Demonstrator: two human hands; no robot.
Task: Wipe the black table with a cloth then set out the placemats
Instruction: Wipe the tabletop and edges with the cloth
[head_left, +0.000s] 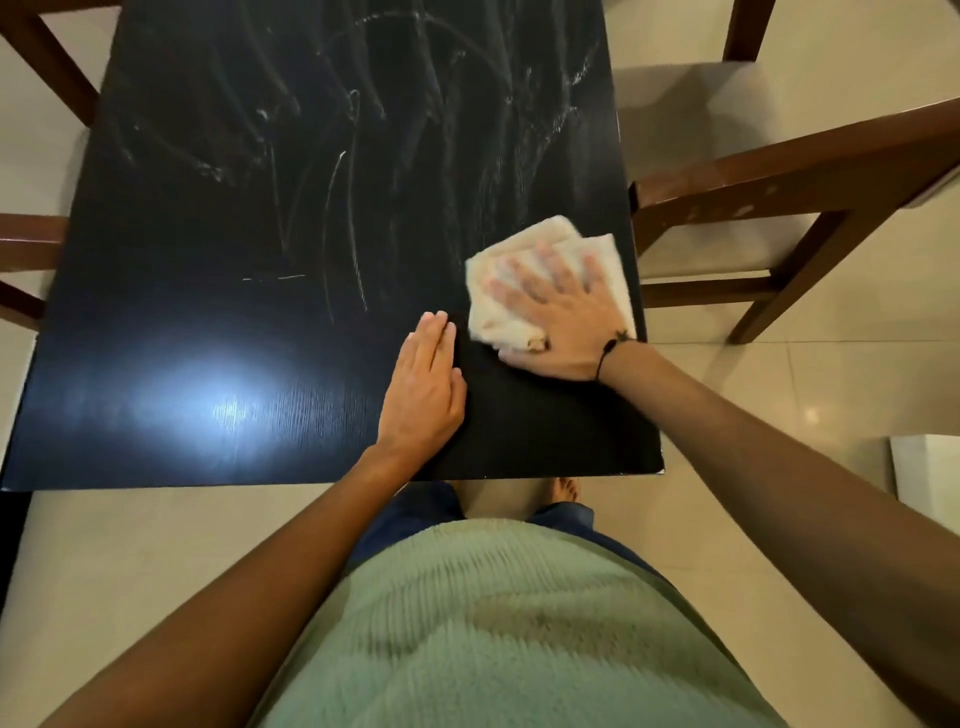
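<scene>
Table (218, 218): black, glossy, seen from above; pale smear streaks cross its far half, and a bright light glare sits on the near left part.
Cloth (524, 254): cream, folded, lying flat on the table close to its right edge, toward the near right corner.
Right hand (558, 322): palm down on the cloth, fingers (511, 291) spread flat over it and pressing it to the table; slightly blurred. A dark cord circles the wrist.
Left hand (423, 389): palm down on the bare table, just beside the cloth's near left corner; fingers (434, 332) straight and pressed together, holding nothing.
Placemats: none to be seen.
Chairs: brown wood with pale seats; one (810, 176) at the table's right side, parts of others at the left and far edges.
Floor (779, 395): pale tiles.
Person: standing at the table's near edge, green top, blue trousers, one bare foot (566, 491) showing under the edge.
</scene>
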